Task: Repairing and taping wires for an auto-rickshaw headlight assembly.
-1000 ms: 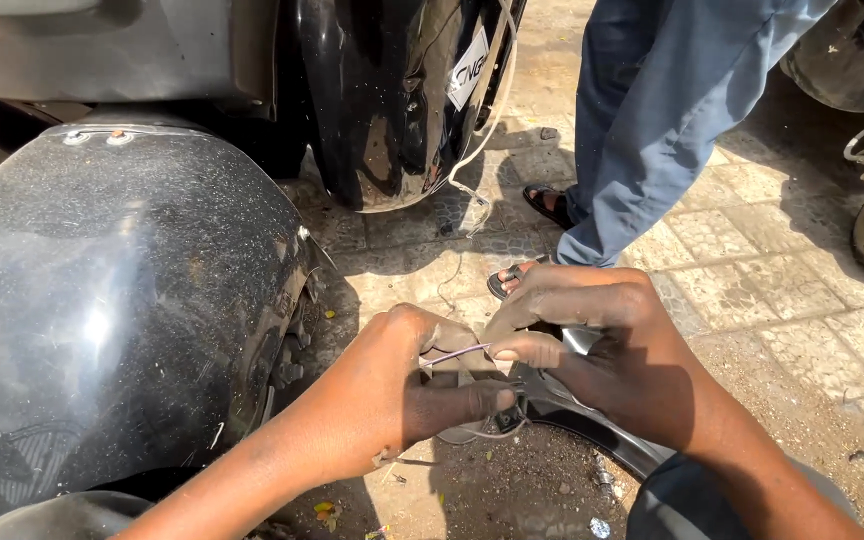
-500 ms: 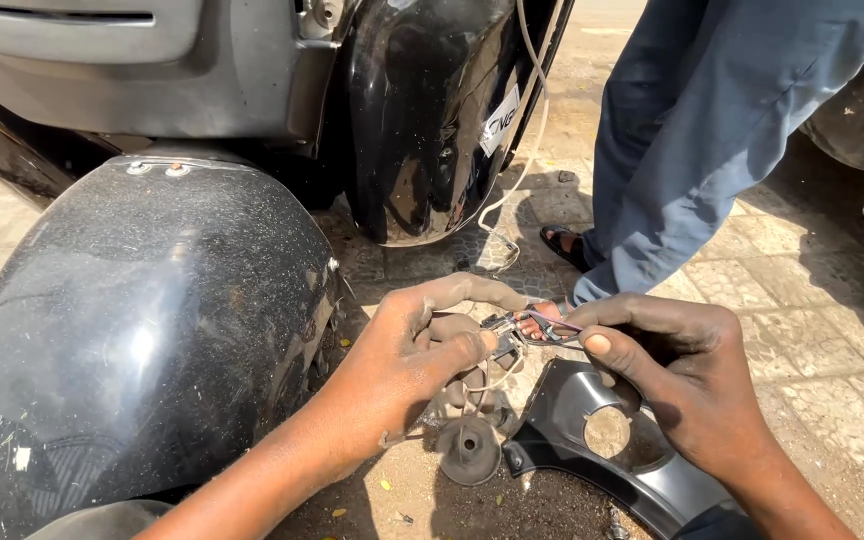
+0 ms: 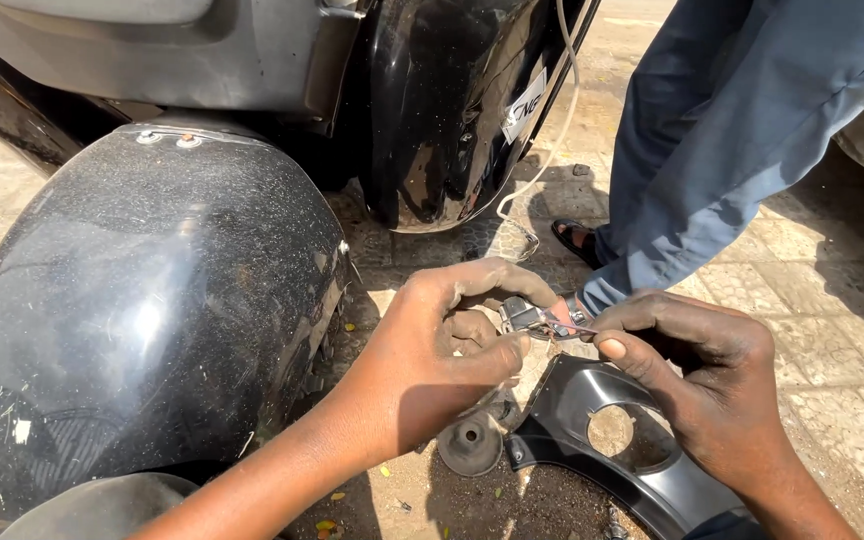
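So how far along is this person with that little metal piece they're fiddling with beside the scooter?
Already off the scooter: a black plastic panel with a round hole and a round rubber piece lie on the paving. In hand: the left hand and right hand pinch a small metal clip between their fingertips. Left: the clip is not fitted to anything, and the panel lies loose beside the black mudguard.
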